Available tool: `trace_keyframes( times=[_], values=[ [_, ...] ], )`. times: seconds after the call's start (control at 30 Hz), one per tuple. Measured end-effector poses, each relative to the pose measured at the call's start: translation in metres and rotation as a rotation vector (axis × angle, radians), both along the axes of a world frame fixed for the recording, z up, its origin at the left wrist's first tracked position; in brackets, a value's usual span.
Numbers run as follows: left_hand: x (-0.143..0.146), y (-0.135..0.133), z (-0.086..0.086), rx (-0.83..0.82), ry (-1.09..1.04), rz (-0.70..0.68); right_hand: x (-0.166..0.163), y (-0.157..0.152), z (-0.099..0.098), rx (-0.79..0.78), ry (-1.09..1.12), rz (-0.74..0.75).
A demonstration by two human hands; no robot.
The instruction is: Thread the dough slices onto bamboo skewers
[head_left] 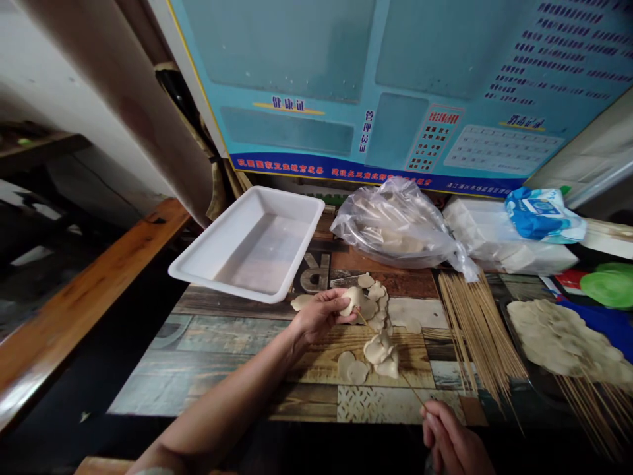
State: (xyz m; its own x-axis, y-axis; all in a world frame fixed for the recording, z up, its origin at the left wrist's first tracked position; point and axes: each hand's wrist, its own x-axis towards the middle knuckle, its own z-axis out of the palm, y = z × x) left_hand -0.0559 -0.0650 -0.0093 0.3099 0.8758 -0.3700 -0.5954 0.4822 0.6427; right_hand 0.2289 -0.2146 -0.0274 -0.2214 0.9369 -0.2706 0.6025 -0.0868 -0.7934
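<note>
My left hand [326, 313] is closed on a thin, round, cream-coloured slice [352, 300], pinched between thumb and fingers above the table. In my right hand [452, 435] is the lower end of a thin wooden skewer [413, 390], near the table's front edge. Several folded slices [380, 351] are threaded along this skewer, and its upper end reaches the slice in my left hand. Loose slices [378, 303] lie in an overlapping row just beyond my left hand. A few flat slices [352, 368] rest nearer to me, left of the skewer.
A white plastic tub [237, 288] stands at the back left, beside a tied clear bag [390, 224] of slices. Bare skewers [477, 323] lie in a bundle to the right. Farther right, a dark tray [537, 379] bears filled skewers [568, 336]. A blue packet [544, 214] sits behind.
</note>
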Motion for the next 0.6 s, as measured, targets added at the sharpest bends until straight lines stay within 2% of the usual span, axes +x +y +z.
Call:
trace_keyframes(
  times=[0.17, 0.37, 0.5, 0.6],
  values=[
    [0.005, -0.004, -0.002, 0.059, 0.019, -0.013, -0.004, 0.0, -0.002, 0.019, -0.004, 0.008],
    [0.01, -0.009, 0.0, 0.238, 0.256, 0.088, -0.003, 0.003, -0.002, 0.083, -0.067, 0.042],
    [0.012, -0.013, 0.003, 0.294, 0.359, 0.068, -0.005, 0.003, 0.001, 0.14, -0.11, 0.079],
    [0.015, -0.016, 0.004, 0.27, 0.37, 0.028, -0.007, 0.003, 0.002, 0.176, -0.123, 0.08]
  ],
)
